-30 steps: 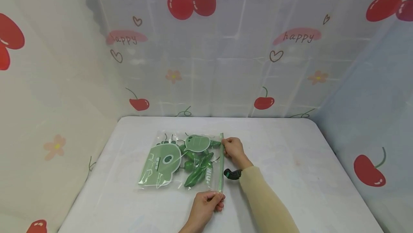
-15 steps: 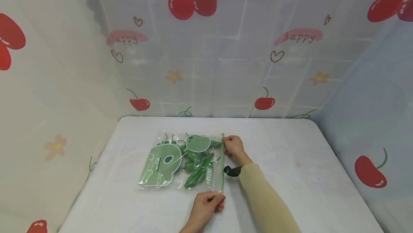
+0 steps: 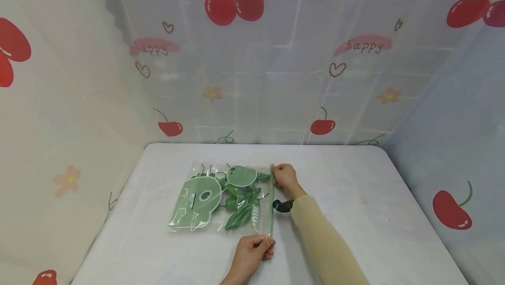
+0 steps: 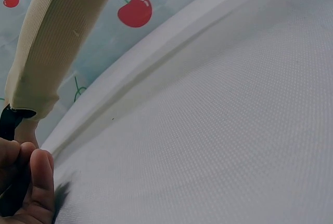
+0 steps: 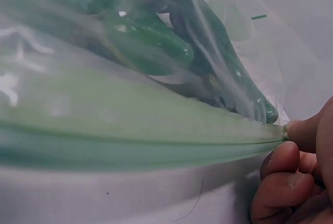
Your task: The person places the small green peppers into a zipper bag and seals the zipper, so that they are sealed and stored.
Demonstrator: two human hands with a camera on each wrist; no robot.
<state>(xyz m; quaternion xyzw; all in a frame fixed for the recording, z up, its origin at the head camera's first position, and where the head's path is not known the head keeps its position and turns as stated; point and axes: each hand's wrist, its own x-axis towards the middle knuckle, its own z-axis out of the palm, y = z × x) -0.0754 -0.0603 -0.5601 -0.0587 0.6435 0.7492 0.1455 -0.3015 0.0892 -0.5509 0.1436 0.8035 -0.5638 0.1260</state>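
A clear zip bag [image 3: 215, 223] with a green cartoon print lies flat on the table, and through its film show several glossy green items, some long and pepper-like. Its pale green zip strip [image 3: 271, 208] runs along the right side. My right hand [image 3: 286, 177] pinches that strip close to its far end; the right wrist view shows thumb and fingers [image 5: 283, 159] on the strip's corner. Down at the near end, my left hand [image 3: 248, 254] pinches the bag's corner between thumb and forefinger. In the left wrist view my left hand [image 4: 31, 182] shows only partly, and the bag is out of sight.
The white-covered table [image 3: 355, 215] surrounds the bag. Cherry-patterned curtains [image 3: 252, 79] close off the back and both sides. A black strap device [image 3: 282, 206] sits at the right wrist, below a cream sleeve [image 3: 323, 241].
My right hand has slid slightly farther along the strip toward its far end. The left hand keeps its place, and the bag lies as before.
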